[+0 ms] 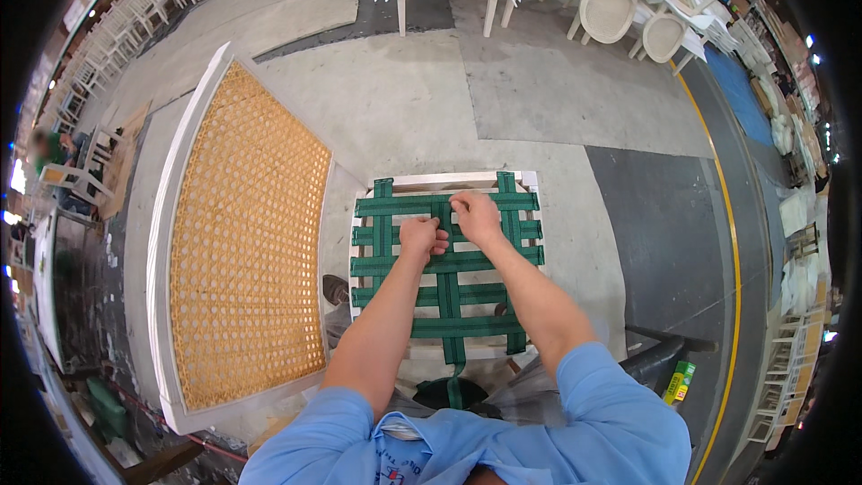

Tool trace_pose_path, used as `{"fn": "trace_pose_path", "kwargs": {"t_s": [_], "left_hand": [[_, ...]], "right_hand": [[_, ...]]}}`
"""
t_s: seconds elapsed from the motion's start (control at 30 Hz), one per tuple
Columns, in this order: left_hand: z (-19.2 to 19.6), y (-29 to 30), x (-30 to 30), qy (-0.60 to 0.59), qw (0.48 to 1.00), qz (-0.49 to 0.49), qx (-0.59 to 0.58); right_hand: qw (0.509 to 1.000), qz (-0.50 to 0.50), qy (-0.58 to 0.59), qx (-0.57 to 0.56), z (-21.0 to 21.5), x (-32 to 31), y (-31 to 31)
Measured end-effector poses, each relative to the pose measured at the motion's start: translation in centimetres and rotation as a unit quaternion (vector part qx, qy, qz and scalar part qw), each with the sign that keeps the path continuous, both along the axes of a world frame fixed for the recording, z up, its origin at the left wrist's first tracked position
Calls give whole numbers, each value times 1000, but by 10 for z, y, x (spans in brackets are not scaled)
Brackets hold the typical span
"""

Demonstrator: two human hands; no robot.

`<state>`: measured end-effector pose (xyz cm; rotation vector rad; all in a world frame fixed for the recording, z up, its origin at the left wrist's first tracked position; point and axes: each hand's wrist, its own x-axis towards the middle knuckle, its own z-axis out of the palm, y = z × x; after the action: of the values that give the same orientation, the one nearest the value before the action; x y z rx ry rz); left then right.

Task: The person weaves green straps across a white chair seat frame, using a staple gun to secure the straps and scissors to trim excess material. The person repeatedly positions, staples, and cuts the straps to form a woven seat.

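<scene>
Floor: bare grey concrete in large slabs, a darker patch at right, and a yellow line (718, 207) curving along the right side.
Room: a wide workshop; white chairs (620, 0) crowd the far side, more stand in rows at far left and stacked at right.
Seat frame (431, 181): white wood, roughly square, lying near the middle just in front of the person.
Straps (395, 265): flat green webbing, woven over and under in a grid across the seat frame; one loose tail hangs off the near edge.
Left hand (420, 238): fingers curled shut on the centre upright strap, resting on the weave.
Right hand (476, 216): just beside the left, fingers bent down and pinching the same strap near the far rail (thumbs hidden).
Cane panel (247, 242): left of the seat frame, a long white frame filled with tan open-weave cane, lying flat.
Sleeves (611, 413): light blue cloth, at the near edge.
</scene>
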<state>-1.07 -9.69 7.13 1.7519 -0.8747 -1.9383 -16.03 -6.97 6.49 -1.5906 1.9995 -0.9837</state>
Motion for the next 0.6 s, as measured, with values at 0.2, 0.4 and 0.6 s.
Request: {"fn": "trace_pose_path", "kwargs": {"t_s": [0.2, 0.4, 0.6], "left_hand": [[-19, -27, -15, -108, 991, 25, 80], [-37, -38, -14, -47, 985, 101, 131], [-43, -29, -3, 25, 992, 93, 84]], "right_hand": [[944, 75, 114, 300, 3, -35, -59], [874, 178, -3, 453, 7, -39, -101], [915, 154, -72, 367, -25, -32, -91]]}}
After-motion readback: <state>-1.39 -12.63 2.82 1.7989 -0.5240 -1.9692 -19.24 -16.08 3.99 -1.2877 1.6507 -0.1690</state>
